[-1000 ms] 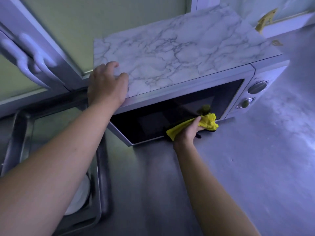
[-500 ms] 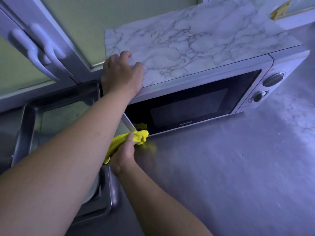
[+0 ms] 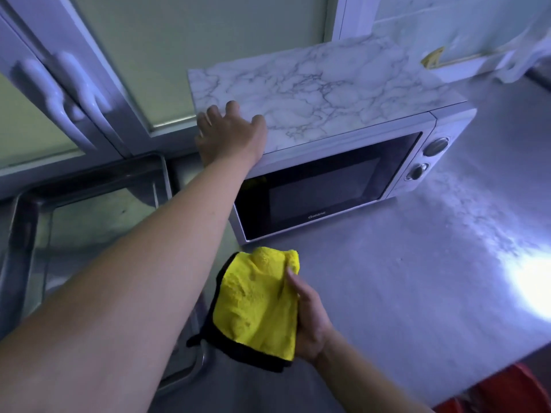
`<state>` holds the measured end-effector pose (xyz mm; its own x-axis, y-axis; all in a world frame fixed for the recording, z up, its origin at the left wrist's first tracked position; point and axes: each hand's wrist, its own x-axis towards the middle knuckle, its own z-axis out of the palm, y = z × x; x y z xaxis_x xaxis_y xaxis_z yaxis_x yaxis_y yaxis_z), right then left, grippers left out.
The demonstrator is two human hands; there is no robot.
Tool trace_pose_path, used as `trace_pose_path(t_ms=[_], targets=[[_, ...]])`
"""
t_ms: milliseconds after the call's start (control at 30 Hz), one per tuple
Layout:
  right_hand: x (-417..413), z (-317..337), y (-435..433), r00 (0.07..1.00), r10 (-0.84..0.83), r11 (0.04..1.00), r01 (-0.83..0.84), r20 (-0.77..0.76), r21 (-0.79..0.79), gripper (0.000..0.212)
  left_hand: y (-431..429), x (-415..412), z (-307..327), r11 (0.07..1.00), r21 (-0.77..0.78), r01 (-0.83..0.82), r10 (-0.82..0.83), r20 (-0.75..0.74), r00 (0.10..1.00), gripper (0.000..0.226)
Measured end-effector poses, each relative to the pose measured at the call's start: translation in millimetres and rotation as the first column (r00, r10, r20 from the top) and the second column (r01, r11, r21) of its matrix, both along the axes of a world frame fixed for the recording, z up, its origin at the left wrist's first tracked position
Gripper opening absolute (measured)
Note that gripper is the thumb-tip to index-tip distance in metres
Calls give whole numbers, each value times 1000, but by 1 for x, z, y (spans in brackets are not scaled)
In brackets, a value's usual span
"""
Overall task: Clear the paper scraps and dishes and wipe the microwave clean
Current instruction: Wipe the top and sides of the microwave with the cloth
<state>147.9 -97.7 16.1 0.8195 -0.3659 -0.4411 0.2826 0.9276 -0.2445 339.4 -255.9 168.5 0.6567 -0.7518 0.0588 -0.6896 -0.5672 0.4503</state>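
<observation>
Steel counter (image 3: 402,278), yellow cloth (image 3: 259,302) in right grip (image 3: 310,320), apart from microwave (image 3: 328,186)

We're seeing a dim, bluish shot, harsh glare on the counter (image 3: 530,281) at right, edges bent and soft.
</observation>
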Motion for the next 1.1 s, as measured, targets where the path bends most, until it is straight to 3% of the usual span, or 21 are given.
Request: trace_pose_path(t_ms=[267,367,400,467,500,533,567,600,633,667,700,733,767,867,967,1033,1100], targets=[[-112,20,8,900,-307,951,281,-309,-126,54,0,-1,0,1000,25,11,-11,11,1000,61],[-144,37,13,861,-394,919,358,-322,-168,54,13,-3,7,991,-132,34,-28,51,998,53],[-153,44,17,855,-406,913,362,-324,-187,55,21,-6,8,961,-254,115,-86,122,989,46],[-169,58,25,857,-409,908,348,-313,-234,56,47,-26,3,793,-493,358,-260,258,931,32],[-175,63,28,866,-397,910,327,-304,-255,58,64,-44,-7,696,-576,428,-358,237,903,25],[-181,67,32,873,-377,915,298,-309,-273,61,84,-66,-21,640,-632,438,-480,117,870,20],[-187,69,35,879,-350,922,264,-324,-283,61,107,-92,-36,655,-642,398,-593,-110,798,19],[-193,71,39,880,-318,932,222,-352,-287,56,130,-116,-51,724,-583,369,-653,-407,639,22],[-199,73,42,880,-286,940,181,-380,-289,50,152,-137,-64,783,-476,400,-614,-693,378,33],[-205,74,44,883,-250,947,139,-397,-289,45,169,-154,-79,792,-379,478,-491,-861,130,46],[-211,75,45,886,-215,950,92,-410,-298,43,184,-165,-93,766,-341,545,-374,-926,-54,55],[-216,76,45,888,-179,946,37,-424,-323,42,196,-173,-106,750,-332,571,-291,-942,-165,58],[-220,77,44,878,-151,930,-29,-454,-367,39,205,-178,-114,765,-332,551,-259,-943,-209,57],[-227,80,32,808,-176,788,-228,-563,-572,32,217,-183,-120,888,-318,331,-282,-947,-152,41],[-227,83,10,753,-294,616,-322,-589,-719,33,215,-181,-99,909,-355,218,-354,-934,-46,29],[-224,91,-5,774,-304,539,-341,-555,-771,32,210,-178,-83,899,-417,133,-417,-908,-30,31],[-222,105,-15,857,-232,500,-300,-460,-812,31,207,-172,-65,866,-498,43,-496,-867,-50,36]])
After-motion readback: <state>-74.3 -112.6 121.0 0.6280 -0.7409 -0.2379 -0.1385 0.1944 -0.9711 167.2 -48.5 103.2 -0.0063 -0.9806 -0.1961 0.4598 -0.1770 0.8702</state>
